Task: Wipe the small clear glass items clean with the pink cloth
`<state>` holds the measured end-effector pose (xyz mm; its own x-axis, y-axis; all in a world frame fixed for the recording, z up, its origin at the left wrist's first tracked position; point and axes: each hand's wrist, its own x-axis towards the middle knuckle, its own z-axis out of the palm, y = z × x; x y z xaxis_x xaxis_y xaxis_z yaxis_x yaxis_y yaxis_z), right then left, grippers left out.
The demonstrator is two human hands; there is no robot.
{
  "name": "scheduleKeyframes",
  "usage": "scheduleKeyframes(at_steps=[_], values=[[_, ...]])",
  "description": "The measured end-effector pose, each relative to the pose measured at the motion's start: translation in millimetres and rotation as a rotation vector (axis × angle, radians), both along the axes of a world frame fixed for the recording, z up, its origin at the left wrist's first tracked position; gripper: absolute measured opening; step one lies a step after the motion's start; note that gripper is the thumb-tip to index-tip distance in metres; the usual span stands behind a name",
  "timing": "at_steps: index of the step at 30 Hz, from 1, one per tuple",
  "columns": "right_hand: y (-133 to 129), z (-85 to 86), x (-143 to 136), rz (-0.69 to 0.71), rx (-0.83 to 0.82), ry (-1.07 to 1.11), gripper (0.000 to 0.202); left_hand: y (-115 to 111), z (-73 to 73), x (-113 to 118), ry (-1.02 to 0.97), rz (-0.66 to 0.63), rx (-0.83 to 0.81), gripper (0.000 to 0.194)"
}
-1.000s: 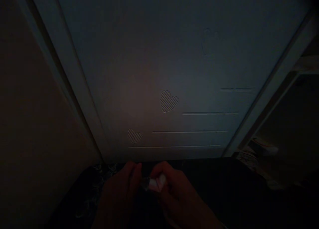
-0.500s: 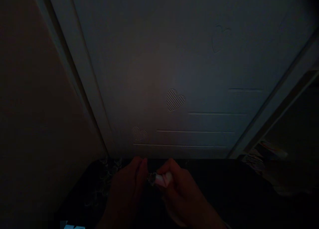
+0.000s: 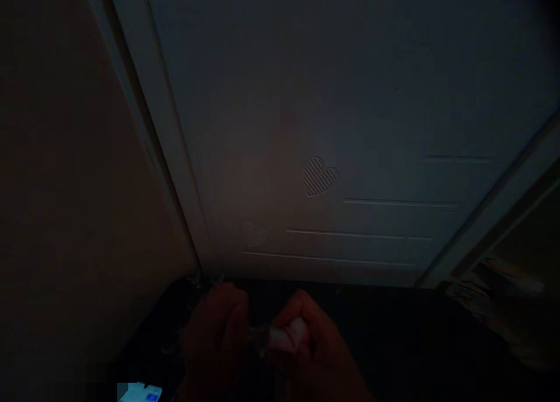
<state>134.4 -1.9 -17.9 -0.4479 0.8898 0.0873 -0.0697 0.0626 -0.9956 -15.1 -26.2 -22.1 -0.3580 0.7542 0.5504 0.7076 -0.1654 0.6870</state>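
My right hand [image 3: 321,341] is closed on a small pinkish-white thing [image 3: 284,338], pinched between thumb and fingers. Too little light falls on it to tell its kind. A shiny, darker piece [image 3: 259,338] juts from its left end toward my other hand. My left hand [image 3: 216,329] is curled with its fingers pressed together, right beside that shiny piece. Whatever sits inside its grip is hidden. Both hands are low in the head view, over a very dark surface.
Ahead stands a pale door [image 3: 280,98] with engraved hearts and lines. A brownish wall [image 3: 65,186] rises on the left. Some indistinct patterned items [image 3: 472,294] lie at the right, and a bright bluish object [image 3: 140,393] shows at the bottom left edge.
The view has shifted, so the door appears farther right. Both hands sit slightly lower in the picture, still close together around the small thing. More of the bright bluish object shows.
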Motion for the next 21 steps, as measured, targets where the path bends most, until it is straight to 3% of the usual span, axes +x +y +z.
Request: scheduleKeyframes(at_steps=[5,12,17,21], values=[[7,-3.4,11,-0.148,0.275,-0.114,0.007,16,22.0,22,-0.371,-0.085,-0.050,0.012],[19,-1.9,14,-0.284,0.637,-0.224,0.018,26,29.1,8,-0.422,-0.350,-0.405,0.035],[18,1.7,11,-0.254,0.634,-0.253,0.021,19,30.2,1,-0.504,-0.417,-0.415,0.031],[14,3.5,10,-0.229,0.496,-0.167,0.021,13,29.9,-3,-0.534,-0.490,-0.407,0.028]])
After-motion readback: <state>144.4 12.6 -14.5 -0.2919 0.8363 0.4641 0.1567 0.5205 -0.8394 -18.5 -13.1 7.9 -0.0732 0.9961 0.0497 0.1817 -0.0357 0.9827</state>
